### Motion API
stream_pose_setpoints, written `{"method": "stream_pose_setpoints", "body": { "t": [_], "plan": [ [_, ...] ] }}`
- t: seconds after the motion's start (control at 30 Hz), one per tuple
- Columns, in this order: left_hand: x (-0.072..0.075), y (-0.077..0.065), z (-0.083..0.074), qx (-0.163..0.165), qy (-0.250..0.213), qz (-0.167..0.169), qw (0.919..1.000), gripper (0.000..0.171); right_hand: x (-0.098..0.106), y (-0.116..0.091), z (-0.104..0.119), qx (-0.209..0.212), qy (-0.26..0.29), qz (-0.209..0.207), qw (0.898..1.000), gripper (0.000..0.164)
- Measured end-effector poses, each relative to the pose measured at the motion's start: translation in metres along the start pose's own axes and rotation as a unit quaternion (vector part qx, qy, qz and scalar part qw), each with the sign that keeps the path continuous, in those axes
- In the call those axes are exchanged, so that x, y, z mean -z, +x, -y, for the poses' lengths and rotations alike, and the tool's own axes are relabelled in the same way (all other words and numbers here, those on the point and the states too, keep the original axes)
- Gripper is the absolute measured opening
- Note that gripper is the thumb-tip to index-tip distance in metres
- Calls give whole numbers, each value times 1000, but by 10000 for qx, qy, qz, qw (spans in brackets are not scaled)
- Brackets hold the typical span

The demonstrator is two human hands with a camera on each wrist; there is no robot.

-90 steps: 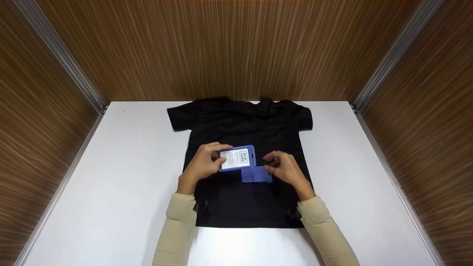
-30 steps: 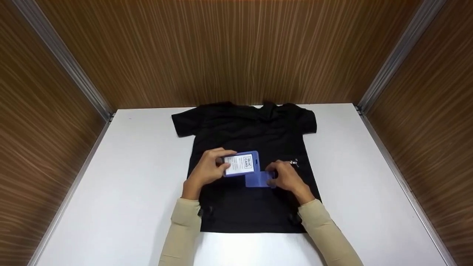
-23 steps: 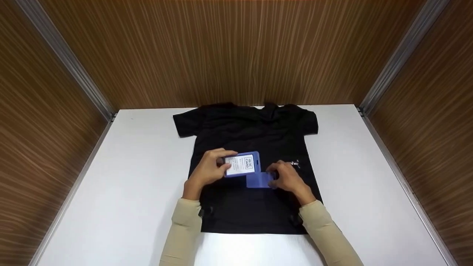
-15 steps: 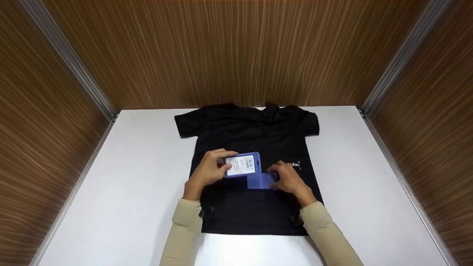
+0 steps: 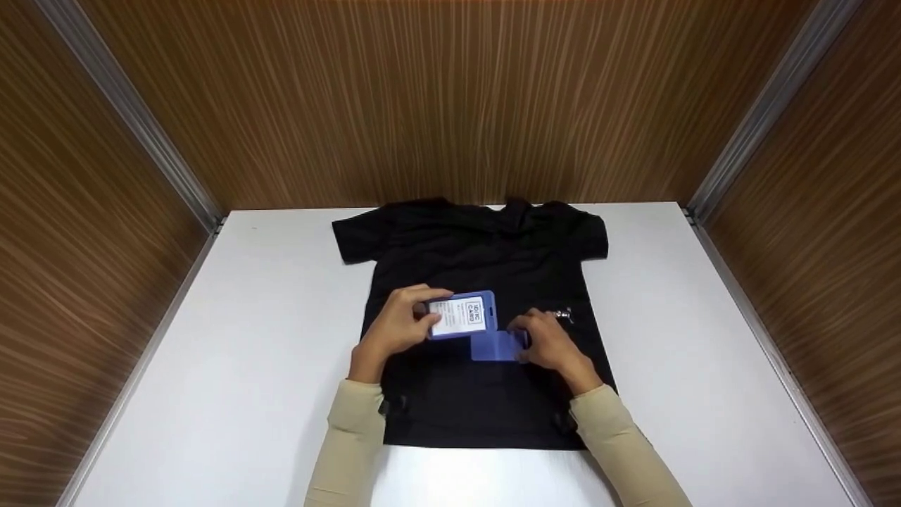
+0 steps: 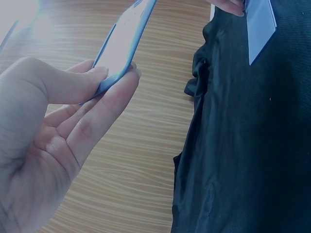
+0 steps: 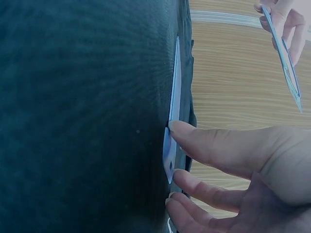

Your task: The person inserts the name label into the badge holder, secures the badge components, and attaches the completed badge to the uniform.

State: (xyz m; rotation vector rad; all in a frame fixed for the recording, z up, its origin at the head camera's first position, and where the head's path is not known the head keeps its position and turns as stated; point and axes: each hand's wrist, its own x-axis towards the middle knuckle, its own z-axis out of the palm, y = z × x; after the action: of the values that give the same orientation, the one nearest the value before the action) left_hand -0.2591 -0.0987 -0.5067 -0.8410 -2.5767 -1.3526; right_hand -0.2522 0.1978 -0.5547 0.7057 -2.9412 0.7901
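My left hand [image 5: 400,322] holds a blue ID card holder [image 5: 490,308] by its left end, thumb in front and fingers behind. A white printed card [image 5: 459,315] sits in its frame; in the left wrist view the holder [image 6: 130,60] is raised and tilted. Below and right of it, a flat blue cover [image 5: 493,346] lies on the black T-shirt [image 5: 464,401]. My right hand [image 5: 552,343] grips the cover's right end, with thumb and fingertips at its edges in the right wrist view. Just beyond those fingers lies a small metal clip [image 5: 562,314], partly hidden.
The T-shirt is spread on a white table [image 5: 267,338], its collar toward the back edge. Wood-grain panels [image 5: 450,98] enclose the table at the back and both sides, with metal rails at the corners.
My right hand has come down onto the blue cover, and the metal clip now shows on the shirt beside it. My left hand keeps its hold on the card holder. The view has shifted slightly.
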Motion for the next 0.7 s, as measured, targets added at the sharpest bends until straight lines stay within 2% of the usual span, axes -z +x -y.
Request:
{"method": "stream_pose_setpoints", "body": {
  "t": [0.27, 0.7],
  "plan": [
    [0, 0, 0, -18, 38, 21, 10000, 41, 0, -1, 0, -167, -86, 80, 9998, 50],
    [1, 0, -1, 26, 34, -13, 10000, 40, 2, -1, 0, -283, 156, 117, 9994, 54]
  ]
}}
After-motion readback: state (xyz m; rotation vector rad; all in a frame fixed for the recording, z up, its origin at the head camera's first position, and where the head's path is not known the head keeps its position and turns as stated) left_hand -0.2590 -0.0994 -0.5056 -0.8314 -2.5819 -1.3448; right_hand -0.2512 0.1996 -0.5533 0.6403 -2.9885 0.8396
